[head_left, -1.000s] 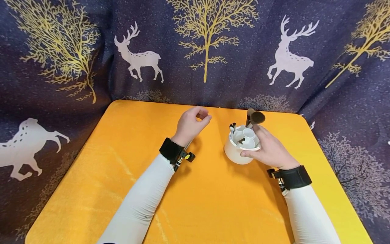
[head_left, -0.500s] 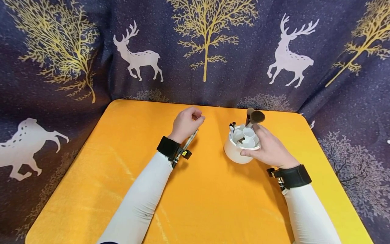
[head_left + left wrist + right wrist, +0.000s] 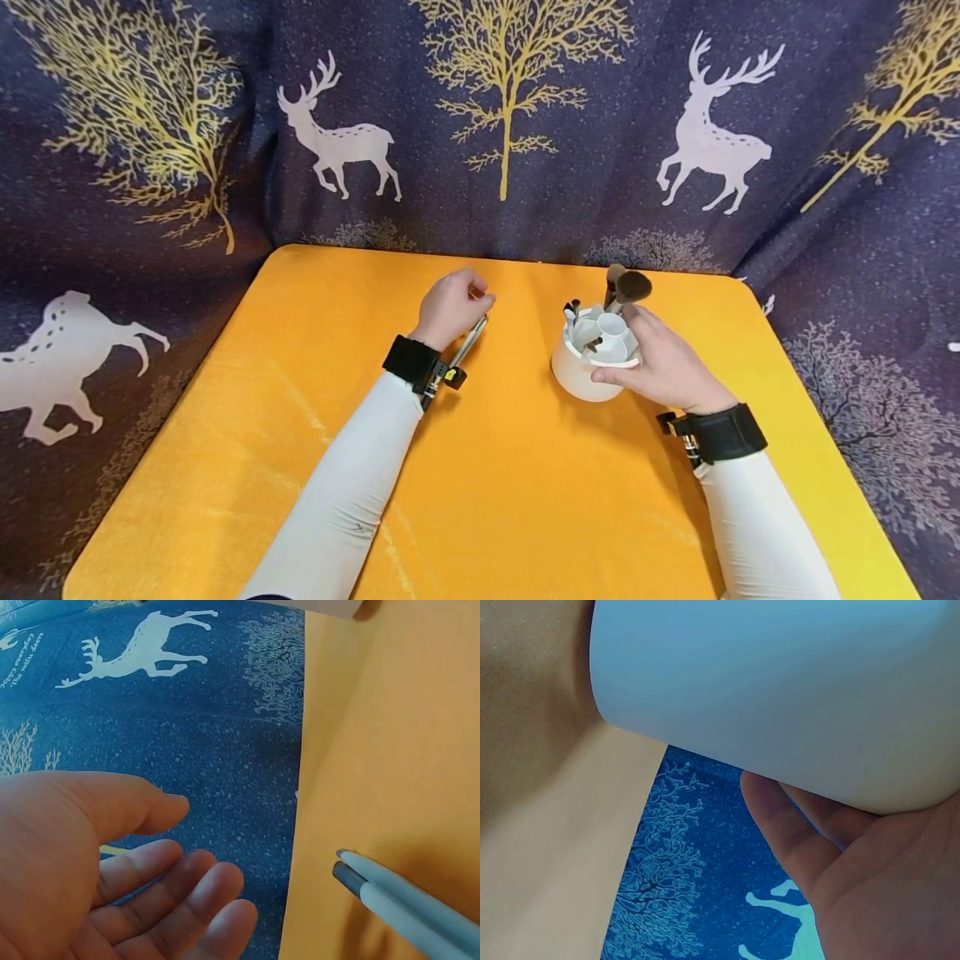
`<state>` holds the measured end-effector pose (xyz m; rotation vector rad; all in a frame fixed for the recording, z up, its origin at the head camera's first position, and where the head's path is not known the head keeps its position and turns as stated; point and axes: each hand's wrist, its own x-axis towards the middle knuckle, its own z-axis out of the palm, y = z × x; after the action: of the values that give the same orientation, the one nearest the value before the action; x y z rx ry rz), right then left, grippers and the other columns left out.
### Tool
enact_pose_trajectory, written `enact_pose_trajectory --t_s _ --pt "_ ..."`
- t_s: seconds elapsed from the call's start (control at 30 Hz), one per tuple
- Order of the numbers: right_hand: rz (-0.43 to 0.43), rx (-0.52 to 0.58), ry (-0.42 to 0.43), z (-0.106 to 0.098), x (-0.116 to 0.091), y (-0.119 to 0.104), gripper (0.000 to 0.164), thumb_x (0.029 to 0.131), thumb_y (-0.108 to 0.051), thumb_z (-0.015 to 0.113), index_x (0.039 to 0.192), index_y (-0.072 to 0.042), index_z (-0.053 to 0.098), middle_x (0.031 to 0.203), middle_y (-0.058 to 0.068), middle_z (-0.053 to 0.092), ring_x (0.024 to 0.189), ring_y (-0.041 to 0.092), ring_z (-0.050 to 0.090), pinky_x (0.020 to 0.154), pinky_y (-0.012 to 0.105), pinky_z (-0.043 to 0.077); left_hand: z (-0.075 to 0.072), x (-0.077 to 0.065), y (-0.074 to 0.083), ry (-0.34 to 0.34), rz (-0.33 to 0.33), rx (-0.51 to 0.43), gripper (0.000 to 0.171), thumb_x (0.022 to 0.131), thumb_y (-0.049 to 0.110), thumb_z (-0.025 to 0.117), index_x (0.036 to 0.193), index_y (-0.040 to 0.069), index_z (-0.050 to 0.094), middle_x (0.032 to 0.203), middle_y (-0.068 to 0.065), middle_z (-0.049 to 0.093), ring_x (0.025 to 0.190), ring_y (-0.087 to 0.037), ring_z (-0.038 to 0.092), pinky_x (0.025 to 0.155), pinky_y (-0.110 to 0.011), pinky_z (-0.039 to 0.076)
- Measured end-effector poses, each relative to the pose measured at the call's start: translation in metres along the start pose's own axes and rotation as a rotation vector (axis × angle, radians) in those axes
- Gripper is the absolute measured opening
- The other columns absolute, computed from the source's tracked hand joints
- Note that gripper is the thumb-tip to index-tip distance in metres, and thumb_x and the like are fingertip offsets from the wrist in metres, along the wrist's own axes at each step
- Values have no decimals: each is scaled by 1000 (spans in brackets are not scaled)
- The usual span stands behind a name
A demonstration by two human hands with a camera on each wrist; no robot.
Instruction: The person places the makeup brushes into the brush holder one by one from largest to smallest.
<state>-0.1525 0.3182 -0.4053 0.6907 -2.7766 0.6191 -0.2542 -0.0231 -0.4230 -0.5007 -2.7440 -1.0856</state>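
In the head view my right hand (image 3: 667, 362) grips the right side of a white round makeup brush holder (image 3: 581, 379), thumb at the near rim. Large fluffy makeup brushes (image 3: 632, 287) stand at its back right, and small dark-tipped ones (image 3: 573, 310) at its left. The right wrist view shows the holder's smooth wall (image 3: 780, 690) against the fingers. My left hand (image 3: 452, 308) is over the table's middle, fingers loosely curled, holding nothing. Beside and below its wrist are two slim white sticks (image 3: 405, 915) with dark tips, like pens; their far ends are hidden.
An orange cloth covers the table (image 3: 510, 483). Close behind its back edge hangs a dark curtain (image 3: 465, 167) with white deer and yellow trees. Black camera straps (image 3: 412, 362) are worn on both wrists.
My left hand has moved left and slightly back toward me, uncovering more of the slim white sticks. The right hand and the brush holder have stayed in place.
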Motion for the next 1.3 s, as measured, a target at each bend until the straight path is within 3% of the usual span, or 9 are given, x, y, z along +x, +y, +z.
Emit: enact_pose_trajectory --t_s 0.27,0.67,0.97,1.3 --pt "7 2 -2 -1 1 -1 122 69 -67 78 159 -28 5 157 9 29 135 31 38 102 55 38 1 1 -8 -59 -74 52 29 91 38 66 109 16 65 95 5 61 77 -13 55 69 -33 47" --pt "11 -4 -7 0 -1 -1 121 70 -67 77 159 -28 4 158 11 27 136 33 37 101 57 38 3 0 -15 -100 -119 102 13 89 32 68 91 20 63 84 4 61 68 -16 55 62 -33 45" --pt "10 -3 -5 0 0 0 124 68 -68 78 159 -29 4 158 7 27 135 30 37 101 55 38 5 -1 -18 -139 -150 117 26 89 32 70 73 15 59 63 -3 48 55 -21 49 50 -31 32" --pt "7 1 -4 -1 0 -2 123 68 -67 78 159 -28 4 157 10 29 135 31 38 101 55 38 8 -1 -21 -186 -173 123 30 89 32 71 68 14 57 59 -1 41 53 -21 45 50 -32 31"
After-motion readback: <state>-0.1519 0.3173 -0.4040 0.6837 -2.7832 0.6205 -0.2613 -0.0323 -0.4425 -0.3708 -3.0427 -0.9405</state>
